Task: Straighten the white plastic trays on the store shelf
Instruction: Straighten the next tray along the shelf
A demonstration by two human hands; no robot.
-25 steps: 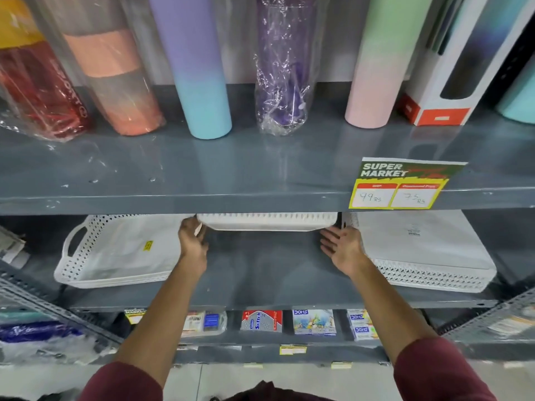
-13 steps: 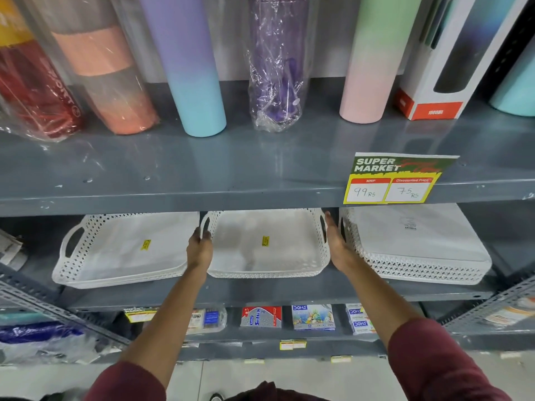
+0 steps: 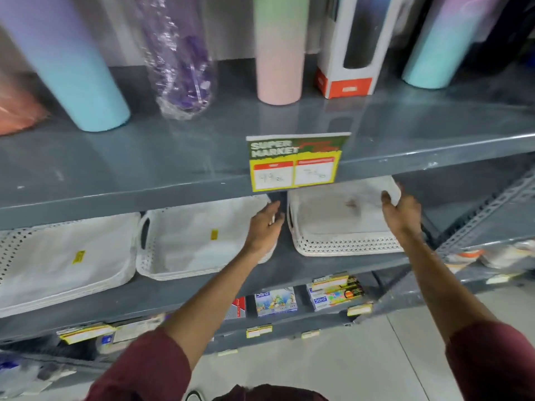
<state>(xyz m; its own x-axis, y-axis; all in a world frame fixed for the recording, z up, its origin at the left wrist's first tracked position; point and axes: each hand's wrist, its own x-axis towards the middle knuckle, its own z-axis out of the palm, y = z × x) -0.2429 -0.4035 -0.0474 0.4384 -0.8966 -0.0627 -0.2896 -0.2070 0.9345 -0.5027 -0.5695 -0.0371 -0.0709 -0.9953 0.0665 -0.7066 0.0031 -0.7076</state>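
Left hand (image 3: 265, 225) fingers loosely extended, close together, not pinching anything; fingertips sit at the gap between middle tray stack (image 3: 199, 241) and right tray stack (image 3: 341, 224), over the middle stack's right end. Contact unclear, blurred. Right hand (image 3: 401, 209) fingers open and slightly curled, at the right end of the right tray stack, thumb over its rim; grip not confirmed. 3 white perforated tray stacks on the grey middle shelf (image 3: 289, 267): left tray stack (image 3: 63, 261), middle, right, side by side. Price tag (image 3: 295, 162) hangs on the upper shelf edge above the right stack. Tumblers (image 3: 279, 50) stand on the upper shelf. Maroon sleeves (image 3: 144, 369) at bottom.
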